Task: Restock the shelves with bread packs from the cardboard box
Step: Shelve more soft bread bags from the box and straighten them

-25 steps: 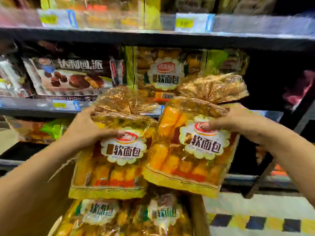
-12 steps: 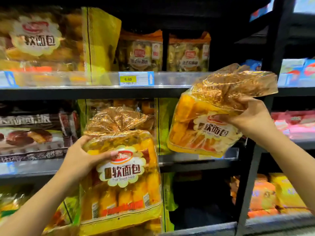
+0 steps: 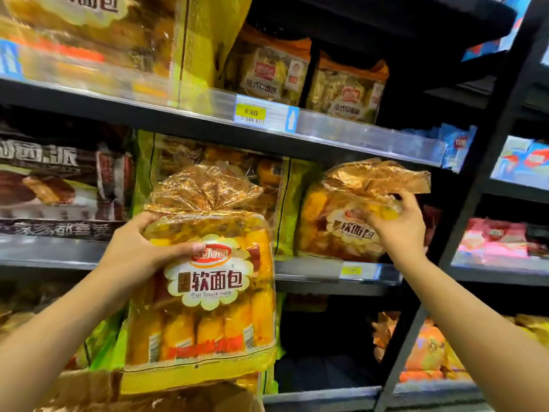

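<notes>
My left hand (image 3: 139, 251) grips a yellow soft-bread pack (image 3: 208, 310) by its upper left edge and holds it upright in front of the shelves. My right hand (image 3: 399, 226) holds a second bread pack (image 3: 335, 221) near its gathered golden top. That pack sits on the middle shelf (image 3: 309, 267), at its right end beside another yellow pack (image 3: 285, 209). The brown edge of the cardboard box (image 3: 89, 388) shows at the bottom left, mostly out of view.
The upper shelf (image 3: 356, 130) carries orange bread packs (image 3: 271, 72) and a yellow price tag (image 3: 251, 113). Dark chocolate-pie boxes (image 3: 56, 179) fill the middle shelf's left. A black upright post (image 3: 463, 233) stands right of my right hand. A dark gap (image 3: 326, 337) opens on the lower shelf.
My right hand has carried its pack down and inward onto the middle shelf. My left hand has lifted its pack slightly. The camera has tilted upward and closer to the shelves.
</notes>
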Demonstrator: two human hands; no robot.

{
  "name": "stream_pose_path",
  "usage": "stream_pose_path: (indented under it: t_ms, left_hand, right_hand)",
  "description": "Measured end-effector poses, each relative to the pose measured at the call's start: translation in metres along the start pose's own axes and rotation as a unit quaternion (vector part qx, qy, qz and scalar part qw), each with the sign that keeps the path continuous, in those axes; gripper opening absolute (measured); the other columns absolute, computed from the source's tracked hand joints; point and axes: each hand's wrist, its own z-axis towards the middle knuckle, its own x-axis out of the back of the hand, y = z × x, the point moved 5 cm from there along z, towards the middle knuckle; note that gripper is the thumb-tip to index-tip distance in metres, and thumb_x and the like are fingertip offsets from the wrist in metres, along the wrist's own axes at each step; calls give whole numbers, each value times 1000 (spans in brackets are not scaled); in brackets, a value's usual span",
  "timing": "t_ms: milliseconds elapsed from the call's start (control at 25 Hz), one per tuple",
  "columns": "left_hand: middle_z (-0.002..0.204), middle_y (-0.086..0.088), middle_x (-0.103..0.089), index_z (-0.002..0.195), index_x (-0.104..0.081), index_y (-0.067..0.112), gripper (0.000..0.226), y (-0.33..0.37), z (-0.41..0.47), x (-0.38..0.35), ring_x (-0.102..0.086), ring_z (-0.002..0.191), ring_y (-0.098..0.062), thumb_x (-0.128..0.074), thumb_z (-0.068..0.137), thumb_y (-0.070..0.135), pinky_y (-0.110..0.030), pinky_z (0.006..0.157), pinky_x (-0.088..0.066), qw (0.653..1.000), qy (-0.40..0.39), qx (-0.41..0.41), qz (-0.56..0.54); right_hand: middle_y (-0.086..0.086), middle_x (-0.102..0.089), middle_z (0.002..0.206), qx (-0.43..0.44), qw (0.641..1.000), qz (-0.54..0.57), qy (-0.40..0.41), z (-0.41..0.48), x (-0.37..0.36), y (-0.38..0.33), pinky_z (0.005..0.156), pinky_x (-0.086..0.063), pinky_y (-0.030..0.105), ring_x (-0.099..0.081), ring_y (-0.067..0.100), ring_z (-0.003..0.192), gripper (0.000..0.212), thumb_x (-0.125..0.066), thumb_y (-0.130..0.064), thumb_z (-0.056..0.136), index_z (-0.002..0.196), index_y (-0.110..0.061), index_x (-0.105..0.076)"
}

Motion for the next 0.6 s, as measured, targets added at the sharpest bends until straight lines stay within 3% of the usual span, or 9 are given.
stream_pose_path:
  t_ms: [80, 160, 240, 280, 320, 400, 480, 600]
  left_hand:
    - [113, -6, -70, 122, -59, 22, 118, -2, 0, -2, -70, 96, -27, -91, 16, 61, -50, 86, -56, 1000, 1, 4, -2]
    - [113, -6, -70, 121, -59, 23, 117, -1, -1, -5, -70, 96, -28, -92, 15, 60, -51, 86, -55, 1000, 2, 7, -9]
    - [109, -6, -73, 119, -61, 23, 112, 0, -3, -12, -72, 92, -28, -93, 16, 55, -51, 84, -56, 1000, 6, 9, -26]
    - [105, -6, -74, 116, -63, 23, 107, 1, -4, -16, -73, 89, -27, -93, 17, 53, -50, 82, -57, 999, 2, 7, -32]
    - [100, -5, -76, 112, -65, 23, 103, 2, -6, -22, -74, 85, -25, -93, 17, 51, -49, 80, -57, 999, -2, 6, -34]
    - [95, -2, -77, 106, -67, 25, 100, 7, -8, -32, -75, 81, -22, -91, 13, 54, -46, 77, -58, 1000, 2, 2, -23]
    - [93, 0, -77, 101, -67, 25, 98, 12, -7, -40, -75, 80, -19, -90, 11, 58, -42, 74, -58, 1000, 11, -8, -9]
    - [88, 1, -78, 96, -68, 21, 78, 20, 1, -59, -75, 76, -18, -94, 25, 40, -37, 68, -58, 999, 23, -23, -29]
  right_hand:
    - [4, -63, 118, -110, 992, 55, 24, 5, -12, 18, 96, -50, 40, -61, 19, 106, 97, -91, -50, 44, 124, -17, -47]
    - [6, -64, 113, -159, 983, 96, -5, 14, -28, 32, 89, -54, 44, -64, 20, 98, 88, -93, -45, 44, 113, -15, -48]
    - [10, -67, 108, -200, 971, 113, -65, 24, -42, 47, 84, -55, 38, -64, 17, 83, 70, -93, -30, 54, 107, -8, -53]
    - [11, -67, 105, -223, 964, 113, -90, 28, -47, 53, 85, -53, 36, -63, 17, 79, 71, -93, -28, 52, 107, -5, -55]
    - [13, -66, 108, -248, 957, 106, -108, 34, -53, 62, 89, -51, 36, -64, 20, 85, 88, -95, -35, 42, 112, -2, -54]
    - [13, -56, 134, -256, 955, 89, -120, 51, -66, 78, 103, -45, 44, -57, 29, 118, 129, -94, -49, 29, 139, -5, -42]
    - [8, -42, 149, -213, 968, 63, -117, 66, -80, 87, 109, -40, 46, -44, 27, 133, 131, -91, -54, 40, 148, -16, -28]
    - [8, -44, 148, -183, 978, 48, -87, 82, -96, 95, 107, -41, 47, -44, 29, 133, 139, -87, -60, 28, 148, -20, -29]
